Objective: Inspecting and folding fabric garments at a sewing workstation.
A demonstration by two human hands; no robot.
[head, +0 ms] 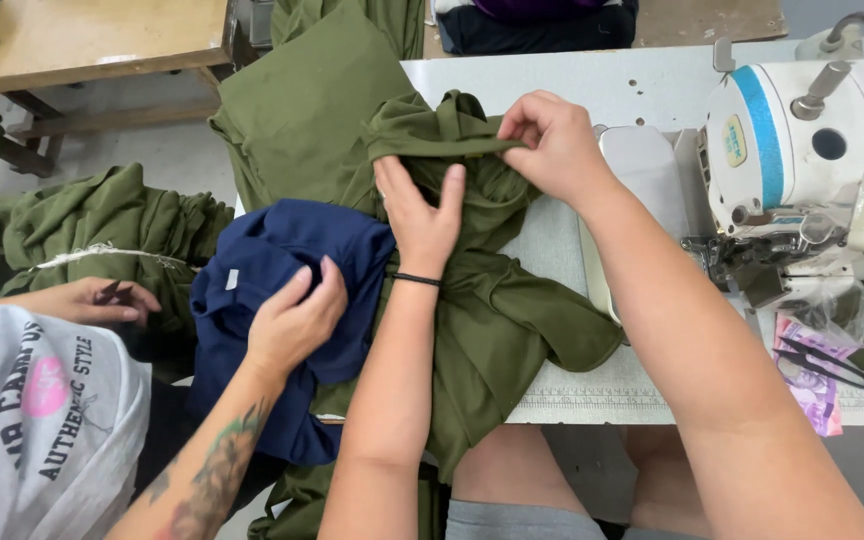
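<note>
At the sewing table (572,90), the right hand (552,140) pinches the olive garment's (492,300) folded edge taut while the left hand (422,215) lies flat, fingers apart, steadying it.

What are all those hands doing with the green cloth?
A person at a sewing table works an olive green garment. Their left hand presses flat on it, and their right hand pinches a folded edge. Beside them, a co-worker's hand rests on a navy blue garment. The white sewing machine stands at the right.
</note>
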